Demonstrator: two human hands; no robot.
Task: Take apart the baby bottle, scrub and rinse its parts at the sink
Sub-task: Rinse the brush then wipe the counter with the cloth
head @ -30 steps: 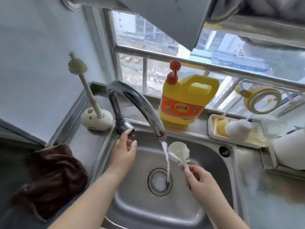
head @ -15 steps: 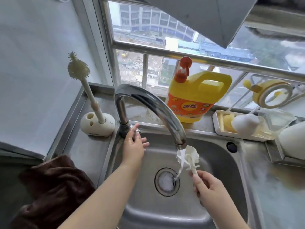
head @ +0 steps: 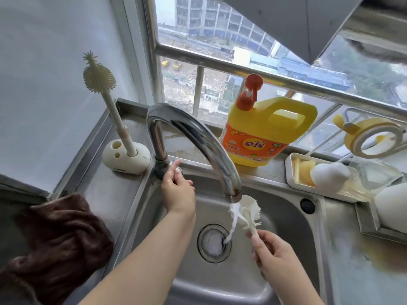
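My right hand (head: 275,258) grips the handle of a small white brush (head: 250,213) and holds its round head right under the spout of the chrome tap (head: 198,137). Water runs off the brush into the drain (head: 214,243) of the steel sink (head: 286,219). My left hand (head: 178,190) grips the tap's knob (head: 178,170) at the base of the spout. At the right, a white teat (head: 328,177) and a yellow part lie in a white tray (head: 290,170). A yellow bottle collar (head: 372,137) hangs at the window.
A tall cream bottle brush (head: 99,78) stands in its holder (head: 126,157) on the left counter. A yellow detergent jug (head: 264,133) sits on the sill behind the tap. A brown cloth (head: 55,245) lies at the left. White and clear items (head: 392,203) crowd the right rack.
The brush head has gone from beside the stream to directly under the spout. My left hand has closed onto the tap knob. My view has moved closer and lower.
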